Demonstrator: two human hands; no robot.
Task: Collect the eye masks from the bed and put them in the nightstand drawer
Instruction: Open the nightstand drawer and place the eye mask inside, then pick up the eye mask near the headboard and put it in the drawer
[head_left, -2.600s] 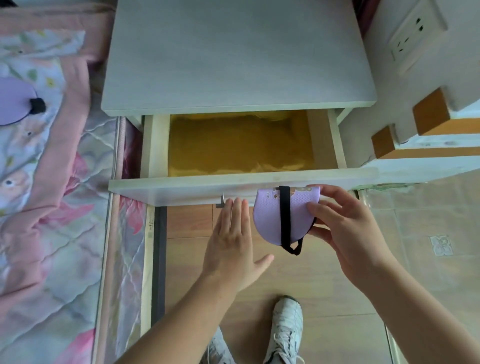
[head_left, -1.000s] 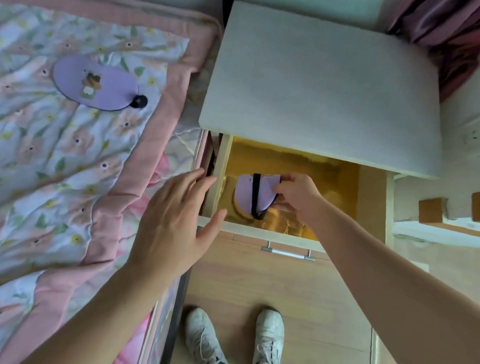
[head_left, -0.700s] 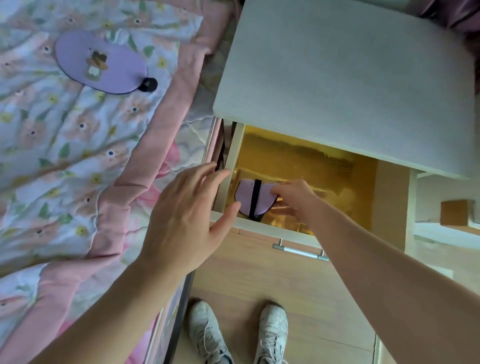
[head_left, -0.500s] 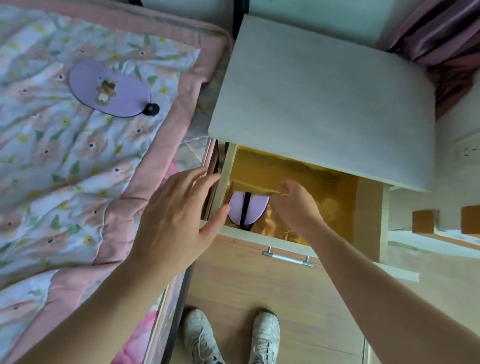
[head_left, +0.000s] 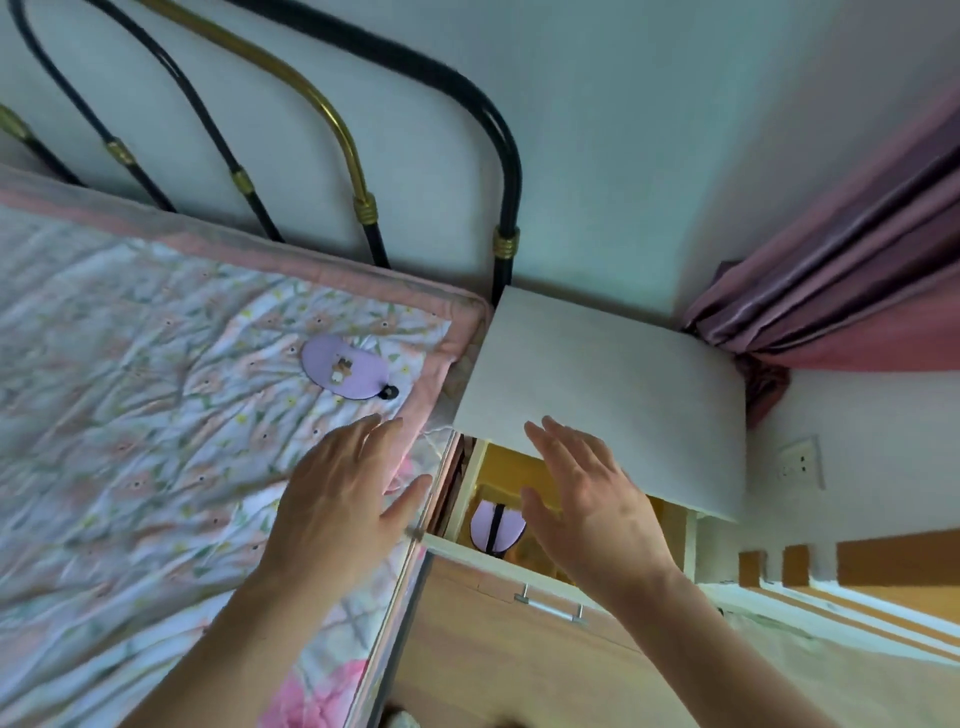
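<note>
Bed left, nightstand right, touching sides. Headboard behind bed, against wall. One mask on bed near nightstand. Drawer pulled open; second mask in it, left end. Curtain right of nightstand.

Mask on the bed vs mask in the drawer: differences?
The mask on the bed lies flat and fully visible, a small figure face up; the mask in the drawer shows its black strap side, partly hidden behind the drawer front. Both are lilac, and neither hand touches them.
</note>
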